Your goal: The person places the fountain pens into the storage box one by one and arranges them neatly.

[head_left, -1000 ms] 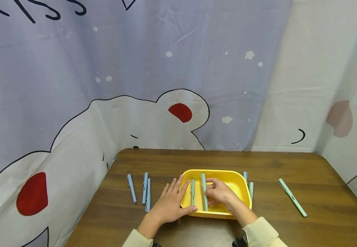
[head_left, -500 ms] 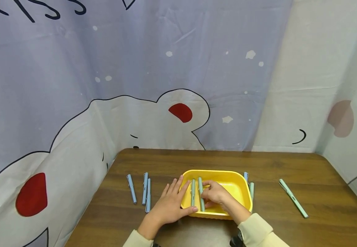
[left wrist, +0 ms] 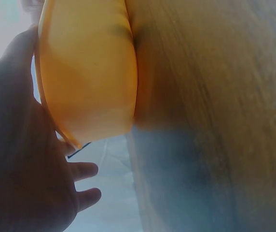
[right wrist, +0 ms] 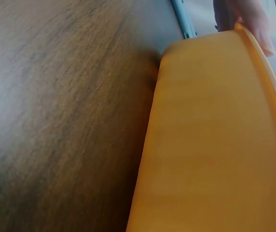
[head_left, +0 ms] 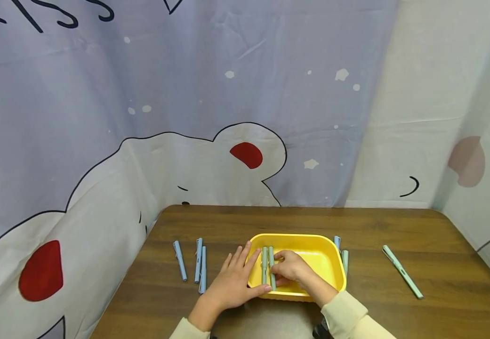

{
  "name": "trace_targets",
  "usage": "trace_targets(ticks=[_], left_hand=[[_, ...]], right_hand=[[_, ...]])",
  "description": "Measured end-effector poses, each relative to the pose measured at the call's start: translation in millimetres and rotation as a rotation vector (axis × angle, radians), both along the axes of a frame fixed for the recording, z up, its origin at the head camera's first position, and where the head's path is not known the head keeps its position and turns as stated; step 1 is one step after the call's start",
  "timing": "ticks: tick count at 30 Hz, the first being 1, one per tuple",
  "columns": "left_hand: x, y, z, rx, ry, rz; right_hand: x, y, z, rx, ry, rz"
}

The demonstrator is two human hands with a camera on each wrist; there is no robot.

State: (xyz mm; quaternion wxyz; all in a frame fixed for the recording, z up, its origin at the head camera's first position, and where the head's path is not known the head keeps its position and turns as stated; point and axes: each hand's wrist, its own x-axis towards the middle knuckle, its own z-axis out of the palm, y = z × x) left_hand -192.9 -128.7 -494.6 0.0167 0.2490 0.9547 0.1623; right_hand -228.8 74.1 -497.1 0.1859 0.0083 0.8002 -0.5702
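A yellow plastic tray (head_left: 308,236) sits on the wooden table, its outer wall filling much of both wrist views. Inside its left part, two light green pens lie side by side, caps away from me. My right hand (head_left: 293,269) reaches into the tray and pinches the right-hand green pen (head_left: 272,266) between thumb and fingers; the other green pen (head_left: 264,263) lies close along its left. My left hand (head_left: 234,280) rests on the tray's front left corner, fingers spread straight over the left side and thumb along the front rim. The right hand is hidden in its own wrist view.
Left of the tray are three blue pens, one apart (head_left: 180,261) and two close together (head_left: 203,269). By the tray's right wall, a blue pen (head_left: 337,241) and a green pen (head_left: 345,261) show partly. Another green pen (head_left: 402,271) lies farther right on the table (head_left: 372,226).
The right hand has moved left inside the tray, bringing its green pen from a gap to right beside the other green pen. The left hand has stayed on the tray's corner.
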Motion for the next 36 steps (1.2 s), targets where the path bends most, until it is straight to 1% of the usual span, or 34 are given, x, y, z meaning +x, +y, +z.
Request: trace_targets(ticks=[5,11,19,23,26,29,36], left_hand=[[0.9,0,0.5,0.001,0.003,0.002],[0.7,1,0.2,0.000,-0.004,0.006],[1.3,0,0.5,0.004,-0.006,0.008],[0.9,0,0.5,0.011,-0.004,0.008],[0.9,0,0.6,0.008,-0.007,0.008],[1.0,1,1.2,0.008,-0.011,0.007],[1.0,1,1.2,0.017,-0.016,0.007]], right_hand=[[0.9,-2,-0.1,0.055,0.025,-0.001],[3.9,0,0.2,0.043,0.014,-0.007],[7.5,4,0.7,0.018,0.011,0.065],[12.0,8,4.6,0.036,0.034,0.083],[17.8,14,10.4,0.054,0.059,0.092],[24.3,22,19.7,0.075,0.101,0.104],[35.1,45,39.9,0.156,0.254,0.128]])
